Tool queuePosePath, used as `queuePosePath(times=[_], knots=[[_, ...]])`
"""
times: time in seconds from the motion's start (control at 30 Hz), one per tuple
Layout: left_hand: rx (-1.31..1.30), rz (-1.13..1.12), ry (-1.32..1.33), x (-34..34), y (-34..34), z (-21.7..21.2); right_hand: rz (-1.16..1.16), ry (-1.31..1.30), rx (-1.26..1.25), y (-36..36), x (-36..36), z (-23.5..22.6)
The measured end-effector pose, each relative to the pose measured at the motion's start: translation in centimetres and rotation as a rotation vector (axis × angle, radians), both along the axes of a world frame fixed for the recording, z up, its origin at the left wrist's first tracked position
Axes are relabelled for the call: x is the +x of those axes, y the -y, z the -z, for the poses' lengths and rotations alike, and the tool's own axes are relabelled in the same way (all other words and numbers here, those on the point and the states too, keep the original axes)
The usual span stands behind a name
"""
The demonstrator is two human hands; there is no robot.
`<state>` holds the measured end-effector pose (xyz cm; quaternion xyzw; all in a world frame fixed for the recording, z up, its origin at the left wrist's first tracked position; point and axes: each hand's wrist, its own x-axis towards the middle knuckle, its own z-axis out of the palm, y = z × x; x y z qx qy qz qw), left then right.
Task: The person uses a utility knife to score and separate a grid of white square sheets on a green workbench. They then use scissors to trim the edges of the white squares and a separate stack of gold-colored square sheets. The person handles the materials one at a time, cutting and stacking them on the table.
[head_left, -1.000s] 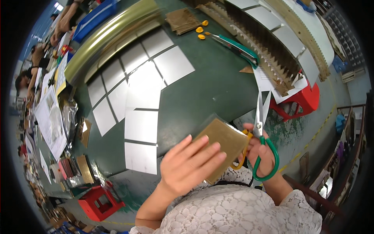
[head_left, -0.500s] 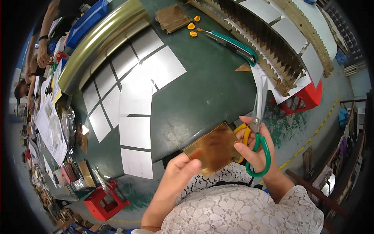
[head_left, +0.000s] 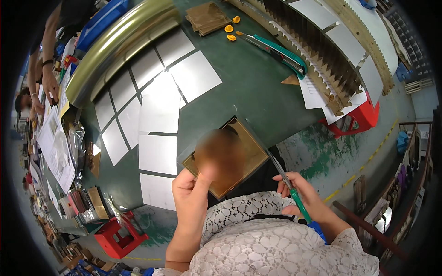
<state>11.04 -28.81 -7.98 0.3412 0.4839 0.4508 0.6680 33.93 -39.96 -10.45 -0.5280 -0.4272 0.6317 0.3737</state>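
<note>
My left hand (head_left: 192,193) is closed on the lower left edge of a square, glossy gold-brown sheet (head_left: 246,158), thumb on top. A dark border line runs around the sheet, and a blurred reflection covers its middle. My right hand (head_left: 301,191) is closed round the green-handled scissors (head_left: 297,198). Their blades point up and left, lying along the sheet's right edge. Whether the blades are parted or touch the sheet, I cannot tell.
Pale sheets (head_left: 157,154) lie on the green table (head_left: 248,87), beside a gold film roll (head_left: 122,39). Farther off are brown squares (head_left: 207,18), a teal utility knife (head_left: 281,50), yellow caps (head_left: 229,28) and toothed strips (head_left: 313,55). Another person's hand (head_left: 49,87) is at far left.
My right hand has left the sheet and moved down and right. The scissors have swung from upright to slanting toward the sheet's edge. My left hand has shifted left, turning the sheet.
</note>
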Motion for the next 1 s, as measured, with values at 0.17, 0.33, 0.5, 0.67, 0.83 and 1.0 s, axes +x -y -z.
queuePosePath(times=[0.17, 0.33, 0.5, 0.67, 0.83, 1.0], knots=[[-0.004, 0.043, -0.016, 0.1, 0.2, -0.1, -0.001, 0.008, 0.035, -0.5, -0.2, 0.0], [-0.017, 0.067, -0.039, 0.0, 0.4, 0.3, -0.010, 0.024, 0.039, -0.7, -0.1, 0.1], [-0.038, 0.065, -0.036, 0.2, 0.3, 0.2, -0.026, 0.051, 0.047, -0.7, 0.1, 0.1], [-0.041, 0.059, -0.031, 0.2, 0.3, 0.5, -0.033, 0.059, 0.046, -0.8, 0.1, -0.1], [-0.038, 0.055, -0.039, 0.2, 0.3, 0.6, -0.036, 0.078, 0.052, -0.9, 0.1, -0.2], [-0.033, 0.050, -0.057, 0.1, 0.4, 0.9, -0.030, 0.090, 0.052, -1.0, 0.0, -0.4]])
